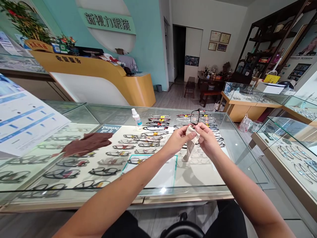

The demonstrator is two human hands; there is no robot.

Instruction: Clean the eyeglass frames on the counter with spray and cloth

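Note:
Both hands are raised over the right half of a glass display case (119, 190). My left hand (178, 137) is closed on a beige cleaning cloth (190, 147), which hangs down between the hands. My right hand (207, 137) grips a pair of dark-framed eyeglasses (195, 117), and its fingers also touch the cloth. One lens stands upright above the fingers; the other part of the glasses is hidden by the cloth and hands. To the left, a small white spray bottle (136, 117) stands on the glass top, and a brown cloth (86, 144) lies crumpled.
Rows of eyeglasses (123, 147) lie inside the case under the glass. A white printed sheet (24, 115) rises at the left edge. More display cases (292, 148) stand at the right. A wooden counter (138, 87) is beyond, and a stool base (183, 229) shows below.

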